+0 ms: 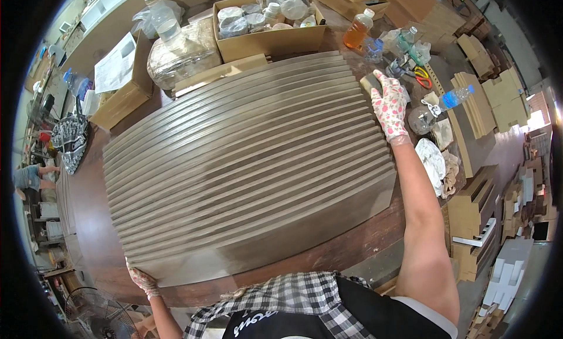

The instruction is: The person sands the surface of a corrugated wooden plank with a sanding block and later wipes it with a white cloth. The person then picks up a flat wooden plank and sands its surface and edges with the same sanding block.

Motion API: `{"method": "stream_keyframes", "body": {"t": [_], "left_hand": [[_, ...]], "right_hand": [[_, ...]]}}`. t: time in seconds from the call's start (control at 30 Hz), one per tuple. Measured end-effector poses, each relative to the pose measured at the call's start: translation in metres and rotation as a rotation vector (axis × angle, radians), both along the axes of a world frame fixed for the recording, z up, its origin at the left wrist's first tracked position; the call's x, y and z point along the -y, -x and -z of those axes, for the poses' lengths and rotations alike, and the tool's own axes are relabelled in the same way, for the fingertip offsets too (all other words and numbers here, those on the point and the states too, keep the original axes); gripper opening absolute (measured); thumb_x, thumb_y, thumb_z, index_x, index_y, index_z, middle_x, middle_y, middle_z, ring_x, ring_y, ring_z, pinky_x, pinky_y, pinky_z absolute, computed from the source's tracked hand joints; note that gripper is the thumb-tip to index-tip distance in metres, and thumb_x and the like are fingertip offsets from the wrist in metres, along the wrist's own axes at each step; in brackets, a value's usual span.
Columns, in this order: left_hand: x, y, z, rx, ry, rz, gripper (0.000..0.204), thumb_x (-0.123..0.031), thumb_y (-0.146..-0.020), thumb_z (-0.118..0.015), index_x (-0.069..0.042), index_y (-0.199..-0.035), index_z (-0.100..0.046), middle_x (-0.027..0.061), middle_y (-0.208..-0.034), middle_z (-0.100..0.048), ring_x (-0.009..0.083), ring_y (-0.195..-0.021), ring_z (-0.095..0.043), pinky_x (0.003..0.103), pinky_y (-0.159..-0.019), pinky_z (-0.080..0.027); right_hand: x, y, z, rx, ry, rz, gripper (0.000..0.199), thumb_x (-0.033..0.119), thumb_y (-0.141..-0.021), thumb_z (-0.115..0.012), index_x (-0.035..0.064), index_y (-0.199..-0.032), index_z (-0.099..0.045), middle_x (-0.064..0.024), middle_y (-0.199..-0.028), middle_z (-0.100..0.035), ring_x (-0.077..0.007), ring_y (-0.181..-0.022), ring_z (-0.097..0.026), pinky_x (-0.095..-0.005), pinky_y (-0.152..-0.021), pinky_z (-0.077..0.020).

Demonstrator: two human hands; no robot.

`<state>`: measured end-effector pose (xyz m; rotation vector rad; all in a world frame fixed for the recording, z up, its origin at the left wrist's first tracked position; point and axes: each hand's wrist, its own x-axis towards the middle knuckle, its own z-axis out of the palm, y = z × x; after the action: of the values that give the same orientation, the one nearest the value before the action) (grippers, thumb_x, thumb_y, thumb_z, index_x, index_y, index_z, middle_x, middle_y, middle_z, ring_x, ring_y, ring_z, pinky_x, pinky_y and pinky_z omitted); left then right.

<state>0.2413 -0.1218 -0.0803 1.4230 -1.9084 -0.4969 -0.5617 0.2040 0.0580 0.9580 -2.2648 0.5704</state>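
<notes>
A large grey-brown ribbed panel (252, 157) lies on the dark brown table, with parallel raised slats and one wider flat strip along its near side. Beyond its far right edge, my right hand (390, 109), in a white glove with pink flowers, has its fingers closed around a small tan and grey block (369, 83). At the near left corner, my left hand (142, 280), in a matching glove, grips the panel's edge; some of its fingers are hidden.
Behind the panel stand an open carton of wrapped jars (270, 37), a plastic-wrapped bundle (186, 55) and another carton (126, 96). On the right are an orange-liquid bottle (358, 29), scissors (422, 78), a water bottle (456, 97) and white rags (431, 166). A fan (99, 315) stands lower left.
</notes>
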Motion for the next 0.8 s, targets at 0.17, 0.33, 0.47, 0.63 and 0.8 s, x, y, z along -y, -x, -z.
{"method": "stream_keyframes", "body": {"t": [0.17,0.33,0.47,0.63,0.8], "left_hand": [[-0.003,0.004,0.0,0.12,-0.047,-0.049,0.052,-0.032,-0.1,-0.029,0.004,-0.133,-0.045,0.023,-0.132,-0.049,0.0352,-0.122,-0.047,0.041,-0.104,-0.034],[-0.002,-0.035,-0.001,0.586,0.099,-0.082,0.048,-0.021,-0.1,-0.029,0.01,-0.134,-0.038,0.0275,-0.135,-0.045,0.0384,-0.125,-0.043,0.042,-0.107,-0.033],[-0.002,0.006,0.001,0.328,-0.028,-0.106,0.047,-0.021,-0.099,-0.029,0.009,-0.133,-0.041,0.0274,-0.135,-0.045,0.0397,-0.124,-0.043,0.042,-0.107,-0.033],[-0.008,-0.014,-0.005,0.429,0.103,-0.041,0.046,-0.02,-0.098,-0.031,0.008,-0.132,-0.043,0.0271,-0.131,-0.048,0.04,-0.121,-0.046,0.043,-0.104,-0.034],[-0.008,-0.008,-0.008,0.366,0.046,-0.031,0.049,-0.026,-0.096,-0.033,0.003,-0.135,-0.043,0.0224,-0.129,-0.051,0.0374,-0.118,-0.049,0.042,-0.099,-0.038]], "right_hand": [[0.064,-0.102,-0.012,0.147,0.002,-0.563,0.039,0.025,-0.083,-0.065,0.0142,-0.12,-0.058,-0.0108,-0.103,-0.061,-0.028,-0.096,-0.057,-0.0401,-0.086,-0.0478],[0.048,-0.087,-0.013,0.102,-0.106,-0.421,0.038,0.026,-0.08,-0.069,0.0132,-0.115,-0.061,-0.0123,-0.103,-0.062,-0.0286,-0.095,-0.058,-0.0402,-0.086,-0.0479],[-0.047,0.008,0.006,0.039,-0.069,0.04,0.036,0.024,-0.081,-0.068,0.0115,-0.114,-0.062,-0.0126,-0.103,-0.062,-0.0304,-0.095,-0.059,-0.0401,-0.087,-0.048],[0.018,-0.088,-0.014,0.298,-0.046,-0.401,0.041,0.022,-0.081,-0.067,0.0148,-0.121,-0.06,-0.0102,-0.11,-0.06,-0.0298,-0.103,-0.056,-0.0409,-0.094,-0.0451],[-0.003,-0.055,-0.003,0.229,-0.082,-0.276,0.041,0.017,-0.08,-0.064,0.0152,-0.121,-0.059,-0.0108,-0.109,-0.061,-0.0303,-0.102,-0.056,-0.0411,-0.092,-0.0463]]}}
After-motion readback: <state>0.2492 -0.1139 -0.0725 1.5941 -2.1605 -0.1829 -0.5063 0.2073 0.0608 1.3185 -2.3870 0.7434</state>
